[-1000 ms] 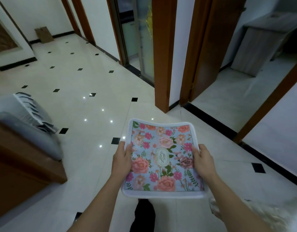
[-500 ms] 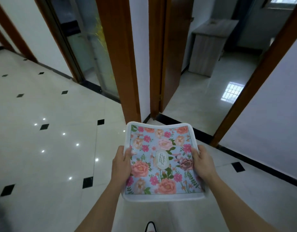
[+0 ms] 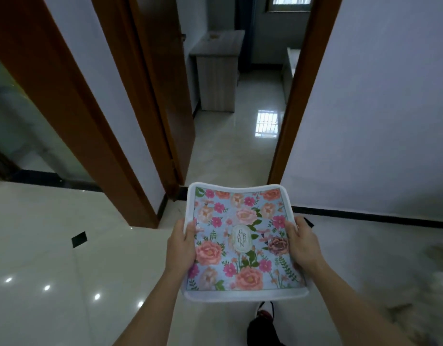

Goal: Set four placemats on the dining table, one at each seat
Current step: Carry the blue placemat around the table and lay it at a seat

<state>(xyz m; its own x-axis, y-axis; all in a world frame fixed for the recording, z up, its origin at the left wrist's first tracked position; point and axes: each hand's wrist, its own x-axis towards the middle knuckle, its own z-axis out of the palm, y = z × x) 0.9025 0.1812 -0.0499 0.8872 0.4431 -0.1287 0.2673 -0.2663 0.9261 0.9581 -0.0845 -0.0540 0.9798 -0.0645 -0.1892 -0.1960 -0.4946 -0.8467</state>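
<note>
A floral placemat [image 3: 240, 240] with a white border and pink and orange flowers on pale blue is held flat in front of me, above the floor. My left hand [image 3: 181, 245] grips its left edge with the thumb on top. Its right edge is gripped the same way by my right hand [image 3: 302, 245]. Whether more mats lie under the top one cannot be told. No dining table is in view.
An open doorway [image 3: 240, 121] with brown wooden frames lies straight ahead, leading into a room with a light wooden cabinet [image 3: 216, 71]. A glass door [image 3: 28, 126] stands at the left. White walls flank the doorway. My foot [image 3: 262, 323] shows on the glossy tiled floor.
The view has swung right and forward: the sofa and open hall have left the frame, and the doorway is now straight ahead and closer. Both hands keep the same hold on the placemat.
</note>
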